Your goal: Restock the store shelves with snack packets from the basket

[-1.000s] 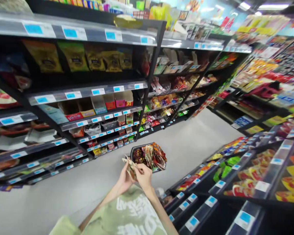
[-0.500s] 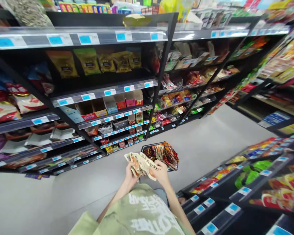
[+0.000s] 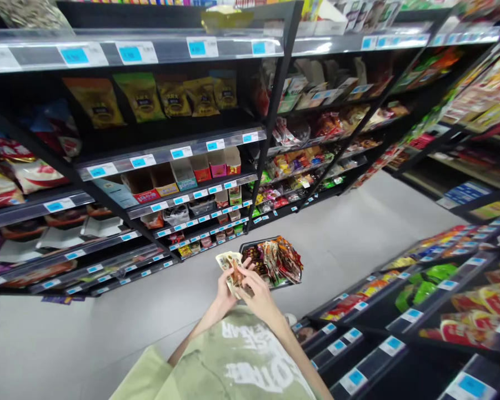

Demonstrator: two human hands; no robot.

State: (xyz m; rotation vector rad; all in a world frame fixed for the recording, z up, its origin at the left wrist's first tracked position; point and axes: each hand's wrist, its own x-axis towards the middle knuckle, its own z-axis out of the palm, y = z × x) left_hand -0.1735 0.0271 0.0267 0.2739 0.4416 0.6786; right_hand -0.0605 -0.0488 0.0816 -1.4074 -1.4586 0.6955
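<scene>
Both my hands meet in front of my chest over a small stack of beige snack packets (image 3: 229,262). My left hand (image 3: 224,291) grips the stack from below and the left. My right hand (image 3: 256,293) is closed on the same packets from the right, fingers over their front. Just beyond the hands, a dark basket (image 3: 250,248) sits on the grey floor, filled with several red and brown snack packets (image 3: 280,259). My pale green printed shirt (image 3: 237,361) fills the bottom of the view.
Black shelving (image 3: 270,116) with blue price tags lines the left side, stocked with bags and boxes. Lower black racks (image 3: 383,311) of colourful packets stand on the right. A grey floor aisle (image 3: 350,233) runs away between them.
The view shifted slightly. The packets were fanned wide between my hands half a second ago; now they are gathered into a tighter stack, with my right hand moved in over them.
</scene>
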